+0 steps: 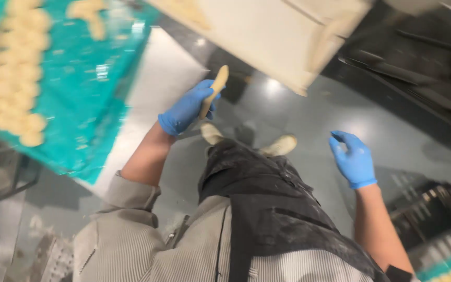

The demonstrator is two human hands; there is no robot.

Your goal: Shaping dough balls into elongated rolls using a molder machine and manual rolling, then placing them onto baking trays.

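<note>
Grey floor below; your left hand (188,108) grips a soft, limp dough strip (214,90) mid-length, while your right hand (354,159) hangs empty.

Indoor light is bright and cool, falling from overhead; it throws soft white glare patches on the glossy grey floor (309,112), one near the middle and another lower right; the whole frame is smeared by motion blur, strongest over the teal sheet (87,78) at upper left and the dark edges at upper right; shadows are faint and diffuse; corners look stretched.
</note>
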